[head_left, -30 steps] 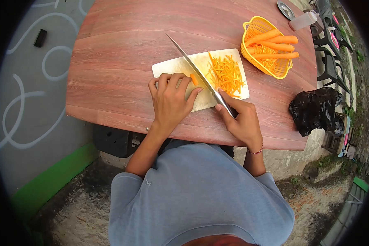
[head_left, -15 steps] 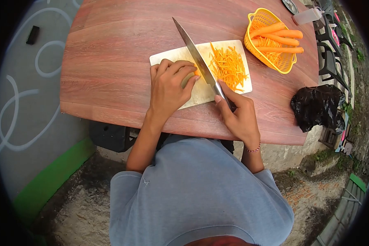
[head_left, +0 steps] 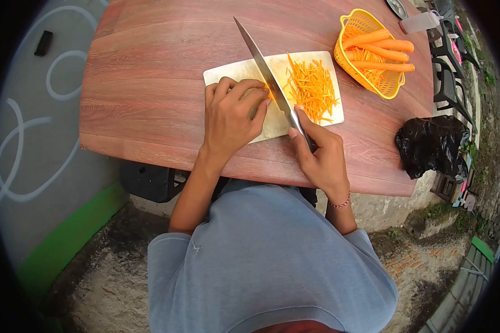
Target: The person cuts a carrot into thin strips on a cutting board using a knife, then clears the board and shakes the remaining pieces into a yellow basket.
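Gripping knife [head_left: 274, 86] in closed right hand [head_left: 323, 158]; pressing carrot piece [head_left: 268, 92] under half-closed left hand [head_left: 229, 117], beside blade [head_left: 258, 56], probably for steadiness.

Long knife [head_left: 270, 77] slants over pale cutting board [head_left: 274, 125]; carrot piece [head_left: 268, 90], mostly hidden, sits left; carrot shreds [head_left: 315, 91] lie right.

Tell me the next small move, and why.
Probably ease the fingertips of the left hand back slightly before slicing: they sit close beside the knife in the right hand, and the carrot piece they steady is mostly hidden.
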### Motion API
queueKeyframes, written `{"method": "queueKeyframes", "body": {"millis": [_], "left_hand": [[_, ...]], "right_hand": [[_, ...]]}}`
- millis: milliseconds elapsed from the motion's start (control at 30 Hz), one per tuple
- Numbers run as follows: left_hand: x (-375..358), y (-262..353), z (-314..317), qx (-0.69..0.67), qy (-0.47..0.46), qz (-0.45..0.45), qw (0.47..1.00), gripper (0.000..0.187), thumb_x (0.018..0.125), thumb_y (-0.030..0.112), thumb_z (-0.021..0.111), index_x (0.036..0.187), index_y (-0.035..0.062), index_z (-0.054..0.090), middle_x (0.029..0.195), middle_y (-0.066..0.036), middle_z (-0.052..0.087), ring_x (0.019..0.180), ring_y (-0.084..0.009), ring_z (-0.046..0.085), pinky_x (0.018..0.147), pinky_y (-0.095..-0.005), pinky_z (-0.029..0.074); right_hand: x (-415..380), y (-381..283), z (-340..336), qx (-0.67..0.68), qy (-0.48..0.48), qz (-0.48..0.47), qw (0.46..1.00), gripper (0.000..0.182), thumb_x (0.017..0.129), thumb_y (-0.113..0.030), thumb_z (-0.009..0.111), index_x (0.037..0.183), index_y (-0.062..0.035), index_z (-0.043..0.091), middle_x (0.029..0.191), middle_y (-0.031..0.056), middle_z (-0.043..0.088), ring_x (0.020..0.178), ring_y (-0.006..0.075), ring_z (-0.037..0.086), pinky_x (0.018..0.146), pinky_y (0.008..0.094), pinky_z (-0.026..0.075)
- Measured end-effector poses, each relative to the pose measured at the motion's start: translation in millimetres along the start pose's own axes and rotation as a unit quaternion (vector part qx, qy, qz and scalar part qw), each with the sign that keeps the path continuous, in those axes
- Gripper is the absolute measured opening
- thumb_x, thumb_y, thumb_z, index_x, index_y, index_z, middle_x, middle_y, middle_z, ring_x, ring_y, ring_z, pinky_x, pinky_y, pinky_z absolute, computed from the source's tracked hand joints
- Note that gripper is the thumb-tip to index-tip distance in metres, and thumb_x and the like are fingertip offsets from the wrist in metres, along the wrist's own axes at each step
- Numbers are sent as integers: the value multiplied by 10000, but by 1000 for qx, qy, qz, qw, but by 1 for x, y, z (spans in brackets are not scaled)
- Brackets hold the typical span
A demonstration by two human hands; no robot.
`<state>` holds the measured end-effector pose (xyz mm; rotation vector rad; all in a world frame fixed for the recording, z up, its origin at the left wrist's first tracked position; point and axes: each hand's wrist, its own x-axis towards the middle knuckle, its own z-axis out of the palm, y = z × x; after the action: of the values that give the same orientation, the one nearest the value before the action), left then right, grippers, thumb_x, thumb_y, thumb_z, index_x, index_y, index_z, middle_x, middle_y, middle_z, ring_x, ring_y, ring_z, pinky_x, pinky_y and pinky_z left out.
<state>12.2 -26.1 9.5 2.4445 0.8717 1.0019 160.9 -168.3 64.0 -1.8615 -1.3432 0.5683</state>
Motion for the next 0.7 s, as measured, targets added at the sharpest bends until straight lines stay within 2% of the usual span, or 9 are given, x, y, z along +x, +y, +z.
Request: {"method": "queueKeyframes", "body": {"millis": [167, 233, 400, 500, 700], "left_hand": [[-1, 1, 1, 6, 3, 0, 1000, 111, 846, 125, 829, 955, 120, 809, 1101, 44, 777, 946, -200, 621, 887, -374, 434], [-2, -1, 3, -4, 2, -3, 1000, 137, 855, 174, 807, 982, 123, 810, 1097, 49, 759, 962, -214, 613, 913, -404, 425], [-3, -1, 5, -4, 5, -2, 1000, 129, 846, 166, 811, 967, 121, 816, 1095, 51, 759, 968, -215, 615, 916, -404, 427], [-2, -1, 5, -1, 9, 3, 1000, 124, 841, 158, 812, 958, 118, 822, 1093, 53, 760, 969, -216, 617, 918, -405, 429], [-4, 1, 3, 16, 17, 18, 1000, 143, 837, 144, 829, 979, 124, 839, 1086, 61, 771, 951, -208, 617, 903, -385, 435]], "right_hand": [[-2, -6, -1, -7, -15, 24, 1000, 385, 989, -96, 721, 1335, 71, 688, 892, 290, 712, 779, 401, 736, 718, 425, 565], [-4, -7, 0, -9, -20, 28, 999, 396, 990, -100, 724, 1346, 68, 683, 875, 284, 705, 768, 403, 730, 707, 430, 561], [-12, -15, 10, -73, -5, 2, 997, 464, 1012, -106, 697, 1444, 39, 610, 823, 250, 680, 725, 415, 701, 653, 489, 545], [-9, -13, 18, -113, -2, -18, 993, 446, 1031, -127, 667, 1439, 41, 603, 810, 239, 673, 708, 417, 695, 643, 509, 542], [36, -6, 26, -64, 1, -23, 998, 430, 1039, -163, 652, 1399, 71, 613, 809, 286, 684, 736, 455, 699, 669, 521, 541]]}}
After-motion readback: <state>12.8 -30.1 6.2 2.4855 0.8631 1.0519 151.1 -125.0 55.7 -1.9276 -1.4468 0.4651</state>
